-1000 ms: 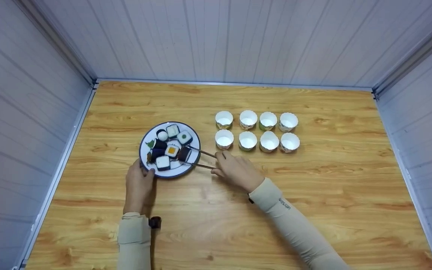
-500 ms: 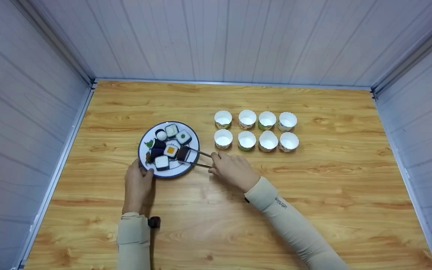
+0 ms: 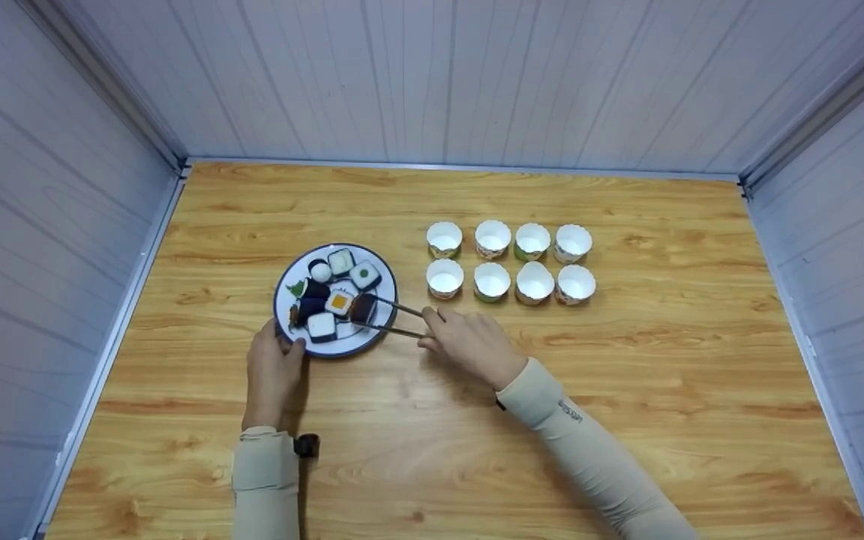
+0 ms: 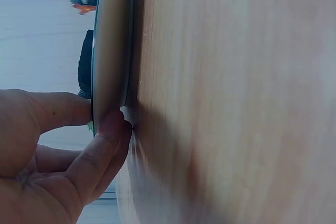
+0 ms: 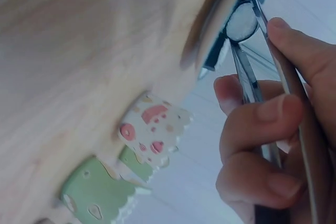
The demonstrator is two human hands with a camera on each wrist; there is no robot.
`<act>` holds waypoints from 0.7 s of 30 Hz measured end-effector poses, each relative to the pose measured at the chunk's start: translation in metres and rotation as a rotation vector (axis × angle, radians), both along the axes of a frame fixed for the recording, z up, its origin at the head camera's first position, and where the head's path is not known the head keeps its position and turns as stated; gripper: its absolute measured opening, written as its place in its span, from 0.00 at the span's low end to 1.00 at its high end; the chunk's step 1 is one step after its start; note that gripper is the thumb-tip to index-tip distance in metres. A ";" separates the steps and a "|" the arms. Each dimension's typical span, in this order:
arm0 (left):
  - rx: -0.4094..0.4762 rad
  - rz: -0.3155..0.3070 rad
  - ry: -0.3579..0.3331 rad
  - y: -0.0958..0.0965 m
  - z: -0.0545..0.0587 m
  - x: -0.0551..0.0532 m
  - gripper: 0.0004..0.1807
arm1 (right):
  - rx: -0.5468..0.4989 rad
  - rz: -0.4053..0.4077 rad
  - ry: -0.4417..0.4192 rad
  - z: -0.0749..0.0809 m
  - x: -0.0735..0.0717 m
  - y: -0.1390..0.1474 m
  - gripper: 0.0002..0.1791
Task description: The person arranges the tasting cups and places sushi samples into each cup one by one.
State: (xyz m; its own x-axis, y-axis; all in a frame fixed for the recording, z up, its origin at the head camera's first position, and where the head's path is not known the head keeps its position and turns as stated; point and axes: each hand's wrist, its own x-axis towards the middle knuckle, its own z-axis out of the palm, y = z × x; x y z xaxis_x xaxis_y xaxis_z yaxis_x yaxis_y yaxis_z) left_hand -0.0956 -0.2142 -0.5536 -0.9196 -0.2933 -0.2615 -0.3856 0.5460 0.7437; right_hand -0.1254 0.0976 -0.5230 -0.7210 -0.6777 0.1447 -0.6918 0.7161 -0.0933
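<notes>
My left hand (image 3: 273,371) pinches the near-left rim of a blue-rimmed white plate (image 3: 353,341), its thumb on the rim and fingers underneath. Sushi pieces cover much of the plate: white-topped squares, dark-wrapped rolls and one square with an orange centre (image 3: 340,301). In my right hand (image 3: 473,345) is a pair of long metal tweezers (image 3: 400,306), prongs spread. Their tips flank a dark roll (image 3: 362,308) at the plate's right side. Close up in the right wrist view, the serrated tips lie against the roll's round white end (image 5: 242,23).
Two rows of white-lined paper cups (image 3: 492,281) with scalloped rims stand right of the plate, beyond my right hand. Some have green or patterned outsides. Pale panel walls (image 3: 432,82) enclose the wooden table (image 3: 417,450) at the back and both sides.
The tweezers' tips have shifted slightly left along the dark roll's sides. My left hand keeps its grip on the plate, and the cups stay put; the whole head view drifts a little.
</notes>
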 end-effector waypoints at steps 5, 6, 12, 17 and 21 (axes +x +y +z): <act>-0.011 -0.008 0.041 0.000 -0.002 0.001 0.28 | -0.027 0.013 0.047 0.008 -0.004 0.009 0.24; -0.021 -0.015 0.059 -0.001 -0.003 0.002 0.27 | -0.029 0.012 0.061 0.009 -0.005 0.012 0.24; -0.022 -0.032 0.092 -0.001 -0.006 0.003 0.26 | -0.045 -0.043 0.095 0.018 -0.019 0.032 0.23; 0.009 -0.018 0.033 -0.001 -0.002 0.002 0.29 | -0.068 -0.120 0.060 0.024 -0.036 0.054 0.24; 0.013 -0.009 0.011 0.000 -0.001 0.001 0.30 | -0.064 -0.181 0.025 0.030 -0.047 0.071 0.24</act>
